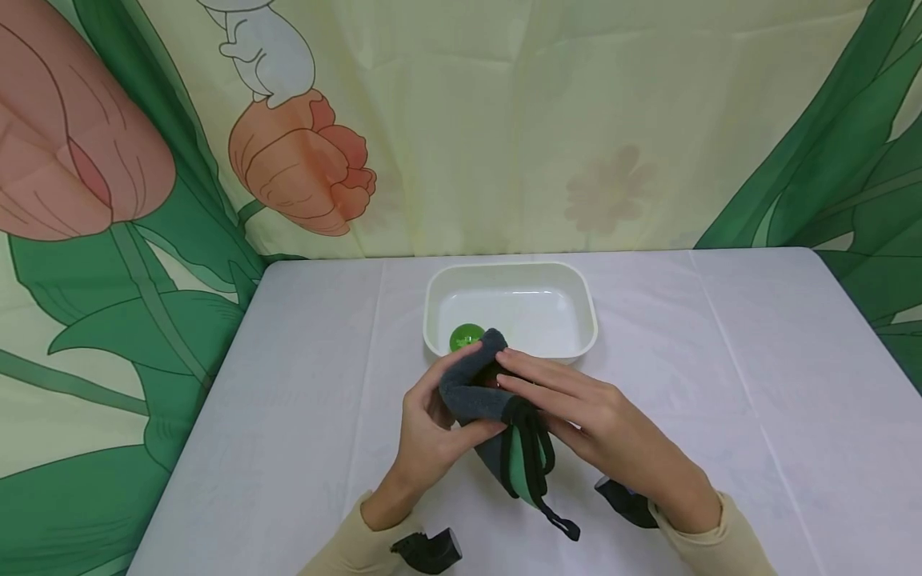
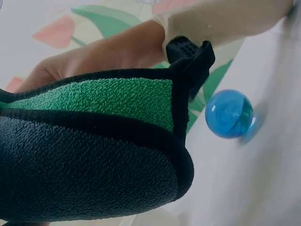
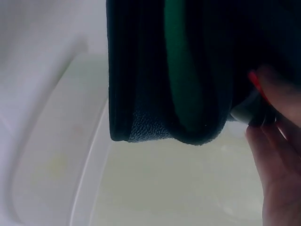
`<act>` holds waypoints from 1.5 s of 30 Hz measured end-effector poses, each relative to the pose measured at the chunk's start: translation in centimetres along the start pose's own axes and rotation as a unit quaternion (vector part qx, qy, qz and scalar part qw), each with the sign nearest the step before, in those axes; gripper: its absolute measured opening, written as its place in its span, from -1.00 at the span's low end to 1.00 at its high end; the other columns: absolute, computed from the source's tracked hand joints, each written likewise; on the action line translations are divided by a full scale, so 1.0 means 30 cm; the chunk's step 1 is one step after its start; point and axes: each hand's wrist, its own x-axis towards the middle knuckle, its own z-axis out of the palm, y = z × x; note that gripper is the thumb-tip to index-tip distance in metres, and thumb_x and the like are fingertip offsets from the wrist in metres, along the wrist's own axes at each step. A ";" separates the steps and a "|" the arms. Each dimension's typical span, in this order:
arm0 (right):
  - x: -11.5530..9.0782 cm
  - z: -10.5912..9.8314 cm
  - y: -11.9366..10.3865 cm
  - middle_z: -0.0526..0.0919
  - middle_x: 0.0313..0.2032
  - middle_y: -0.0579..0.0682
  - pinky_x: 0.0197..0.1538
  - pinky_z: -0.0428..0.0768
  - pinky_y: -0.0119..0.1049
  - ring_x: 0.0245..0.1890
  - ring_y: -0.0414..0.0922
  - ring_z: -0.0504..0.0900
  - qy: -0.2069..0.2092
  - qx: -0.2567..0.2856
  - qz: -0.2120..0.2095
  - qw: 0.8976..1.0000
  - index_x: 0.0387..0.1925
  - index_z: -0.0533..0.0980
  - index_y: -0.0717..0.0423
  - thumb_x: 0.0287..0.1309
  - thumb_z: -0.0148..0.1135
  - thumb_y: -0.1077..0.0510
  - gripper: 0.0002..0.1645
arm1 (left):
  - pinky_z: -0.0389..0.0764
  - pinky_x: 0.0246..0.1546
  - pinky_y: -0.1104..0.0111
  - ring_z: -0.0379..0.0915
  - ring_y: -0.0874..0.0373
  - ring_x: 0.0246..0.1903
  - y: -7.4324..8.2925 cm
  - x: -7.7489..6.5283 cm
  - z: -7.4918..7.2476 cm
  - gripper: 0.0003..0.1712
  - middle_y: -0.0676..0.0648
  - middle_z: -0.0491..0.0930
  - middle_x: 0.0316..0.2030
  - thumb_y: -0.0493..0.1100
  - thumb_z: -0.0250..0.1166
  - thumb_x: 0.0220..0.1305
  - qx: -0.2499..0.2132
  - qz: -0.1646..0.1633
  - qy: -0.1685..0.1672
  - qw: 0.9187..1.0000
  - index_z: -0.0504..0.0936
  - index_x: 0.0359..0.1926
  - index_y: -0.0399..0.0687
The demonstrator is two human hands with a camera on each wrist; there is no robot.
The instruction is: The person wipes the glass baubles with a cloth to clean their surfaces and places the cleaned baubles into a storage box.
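A folded cloth (image 1: 471,392), dark blue-grey outside, green inside with black edging and a hanging loop, is held between both hands over the table. My left hand (image 1: 428,436) grips it from the left, thumb in front, fingers behind. From the right, my right hand (image 1: 591,412) holds the cloth, fingertips at the fold's opening and thumb hidden. The right wrist view shows a glassy rounded thing (image 3: 247,108) partly wrapped in the cloth, beside a small red patch; its full shape is hidden. In the left wrist view, a clear blue ball (image 2: 229,114) lies on the table.
A white rectangular basin (image 1: 511,270) stands just beyond the hands, with a green ball (image 1: 466,334) in its near left corner. White cloth covers the table (image 1: 302,416). A patterned curtain (image 1: 504,144) hangs behind the far edge.
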 end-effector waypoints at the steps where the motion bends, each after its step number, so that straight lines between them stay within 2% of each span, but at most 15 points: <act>1: 0.000 0.001 -0.001 0.46 0.34 0.10 0.33 0.36 -0.45 0.35 -0.04 0.44 0.005 0.001 -0.004 1.000 0.28 0.47 0.18 0.51 -0.07 0.03 -0.51 | 0.56 0.16 0.30 0.50 0.01 0.17 0.000 0.000 0.000 -0.24 -0.36 0.45 0.21 -0.24 0.48 0.15 0.001 0.003 0.000 1.000 0.37 0.33 -0.34; 5: -0.001 0.005 -0.001 0.52 0.29 0.12 0.28 0.42 -0.45 0.29 -0.03 0.50 0.036 -0.008 -0.016 0.999 0.25 0.50 0.21 0.49 -0.03 0.02 -0.51 | 0.55 0.18 0.30 0.48 -0.01 0.19 0.003 0.000 0.001 -0.23 -0.35 0.44 0.22 -0.22 0.47 0.15 0.003 0.017 -0.004 1.000 0.36 0.33 -0.38; 12: -0.009 0.005 0.000 0.65 0.12 0.13 0.18 0.50 -0.49 0.12 -0.06 0.65 0.085 -0.005 0.012 0.996 0.20 0.52 0.28 0.42 0.07 -0.05 -0.45 | 0.55 0.17 0.29 0.49 0.01 0.17 0.005 0.000 0.004 -0.24 -0.30 0.47 0.22 -0.30 0.47 0.14 -0.003 0.020 -0.014 1.000 0.36 0.32 -0.40; 18: -0.006 -0.006 0.005 0.61 0.18 0.12 0.20 0.48 -0.50 0.18 -0.06 0.60 0.058 -0.008 0.010 0.998 0.25 0.49 0.26 0.42 0.05 -0.08 -0.41 | 0.58 0.12 0.32 0.50 0.04 0.15 0.008 0.001 0.002 -0.24 -0.27 0.47 0.22 -0.25 0.47 0.16 -0.008 0.017 -0.010 1.000 0.36 0.31 -0.42; 25: 0.011 -0.016 0.005 0.52 0.27 0.15 0.31 0.41 -0.41 0.30 -0.01 0.49 0.036 -0.006 -0.053 0.998 0.21 0.52 0.26 0.47 0.02 0.06 -0.54 | 0.57 0.14 0.31 0.48 0.00 0.20 0.010 0.002 0.003 -0.24 -0.34 0.44 0.23 -0.27 0.47 0.15 -0.009 0.009 -0.005 1.000 0.36 0.32 -0.40; 29: 0.011 -0.015 0.002 0.51 0.28 0.18 0.31 0.40 -0.39 0.30 0.02 0.49 0.031 -0.003 -0.062 0.998 0.21 0.52 0.26 0.48 0.02 0.10 -0.56 | 0.56 0.17 0.30 0.47 -0.01 0.21 0.010 0.001 0.003 -0.25 -0.38 0.43 0.23 -0.34 0.46 0.13 -0.006 0.007 -0.005 1.000 0.36 0.32 -0.40; 33: 0.006 -0.014 0.000 0.54 0.26 0.16 0.27 0.44 -0.42 0.26 0.00 0.53 0.039 -0.012 -0.048 0.998 0.22 0.52 0.24 0.48 0.01 0.06 -0.54 | 0.55 0.17 0.30 0.47 0.00 0.20 0.010 -0.001 0.001 -0.25 -0.35 0.44 0.23 -0.32 0.46 0.15 -0.008 0.005 -0.009 1.000 0.36 0.32 -0.40; 39: -0.014 -0.014 -0.002 0.65 0.13 0.14 0.15 0.52 -0.51 0.11 -0.04 0.66 0.046 -0.009 0.033 0.998 0.23 0.51 0.25 0.40 0.05 -0.11 -0.39 | 0.55 0.17 0.31 0.47 0.01 0.20 0.008 -0.004 0.003 -0.27 -0.29 0.46 0.24 -0.31 0.45 0.16 -0.010 0.010 -0.015 1.000 0.36 0.31 -0.42; 45: -0.015 -0.017 0.001 0.64 0.14 0.13 0.16 0.52 -0.50 0.09 -0.01 0.67 0.046 -0.007 0.036 0.998 0.25 0.49 0.25 0.40 0.05 -0.12 -0.38 | 0.57 0.15 0.31 0.48 0.01 0.19 0.007 -0.003 0.007 -0.28 -0.31 0.46 0.23 -0.41 0.43 0.13 -0.001 0.015 -0.014 1.000 0.36 0.30 -0.42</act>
